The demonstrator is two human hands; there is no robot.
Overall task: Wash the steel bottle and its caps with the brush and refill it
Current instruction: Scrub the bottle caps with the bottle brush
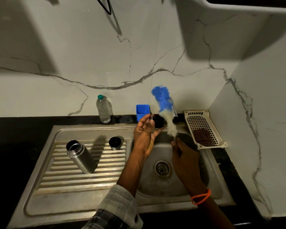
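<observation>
Head view, over a stainless sink unit (pixel 45 207) set in a black counter. Left hand (pixel 144 133) is raised above the basin (pixel 163 185), palm up, fingers partly curled around a small black cap (pixel 158 123); the thumb pinches its near edge. Right hand (pixel 186 160) grips the handle of a bottle brush (pixel 163 104), fingers wrapped round it. The brush stands tilted upward, white bristles low and beside the cap, blue bristles at the tip; the bristles are blurred. Whether they touch the cap cannot be told.

Steel bottle (pixel 80 157) stands uncapped on the ribbed draining board (pixel 106 164), mouth open. A second cap (pixel 116 142), steel with a dark interior, sits upturned on the board, apart from the bottle.

Against the marble wall: a clear plastic water bottle (pixel 103 109) with green lid, a blue square cup (pixel 142 111), and a white slotted tray (pixel 200 119) holding a dark scrubber (pixel 203 138). An orange bead band (pixel 201 196) circles the right wrist.
</observation>
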